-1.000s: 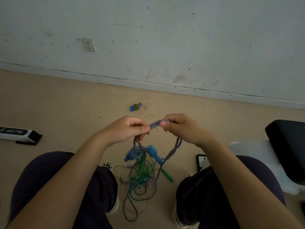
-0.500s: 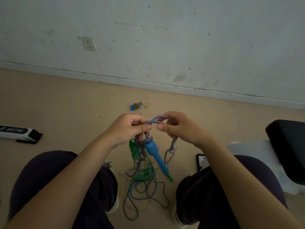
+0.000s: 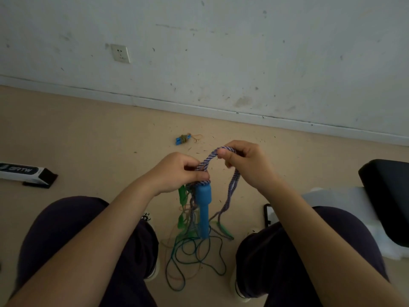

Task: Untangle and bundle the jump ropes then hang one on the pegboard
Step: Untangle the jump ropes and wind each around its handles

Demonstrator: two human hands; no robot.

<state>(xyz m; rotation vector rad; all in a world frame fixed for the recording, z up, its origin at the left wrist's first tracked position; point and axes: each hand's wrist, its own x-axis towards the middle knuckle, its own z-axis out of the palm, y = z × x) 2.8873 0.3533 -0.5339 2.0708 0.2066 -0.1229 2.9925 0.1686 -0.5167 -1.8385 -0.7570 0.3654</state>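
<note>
- Your left hand [image 3: 177,173] has its fingers curled tight round the purple-and-white braided rope [image 3: 208,159], just above the top of the blue handle [image 3: 203,207].
- Your right hand [image 3: 245,162] pinches the same rope up and to the right of that handle, thumb on top, so a short arch of braid spans the two hands.
- I judge you are working a loop free at the handle's top: keep the left hand's hold steady and feed slack with the right rather than pulling, since tension would likely cinch the wrap.
- The braid is thick and twisted; a length of it hangs down to the right of the handle.
- Below the handle, thin green cord [image 3: 194,258] lies in loose tangled coils on the floor, with green handles [image 3: 182,193] just left of the handle.
</note>
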